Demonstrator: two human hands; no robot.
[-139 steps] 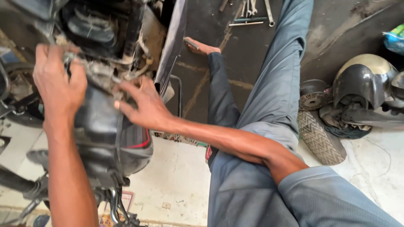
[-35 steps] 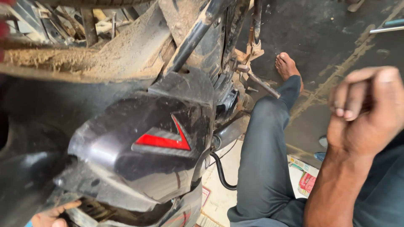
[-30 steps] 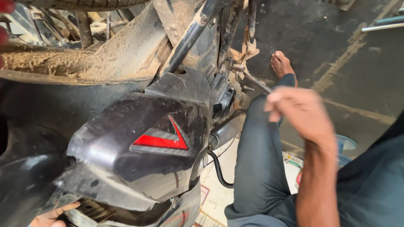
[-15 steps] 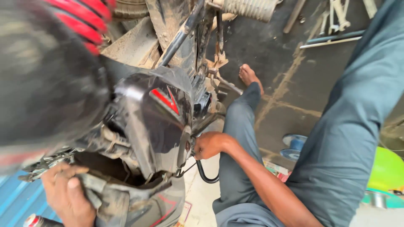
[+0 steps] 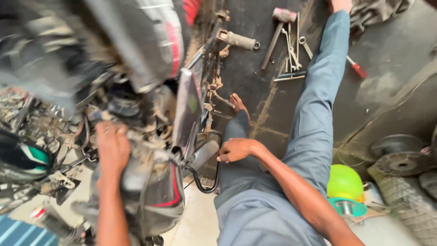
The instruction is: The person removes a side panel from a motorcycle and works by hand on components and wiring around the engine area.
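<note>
Head view: dark, stained workshop floor (image 5: 387, 54) carries a hammer (image 5: 277, 32), wrenches (image 5: 293, 50) and a screwdriver (image 5: 355, 67). Left hand (image 5: 111, 148) grasps the dusty motorcycle (image 5: 154, 182), fingers curled over the frame. Right hand (image 5: 234, 149) hovers beside it, fingers loosely bent, gripping nothing.

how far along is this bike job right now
Looks mid-job. Done: the motorcycle's dirty inner parts lie exposed, and tools are spread on the dark floor. In hand: the left hand presses on the black and red body panel; the right hand rests by the black hose. Left: the panel looks not yet seated.
</note>
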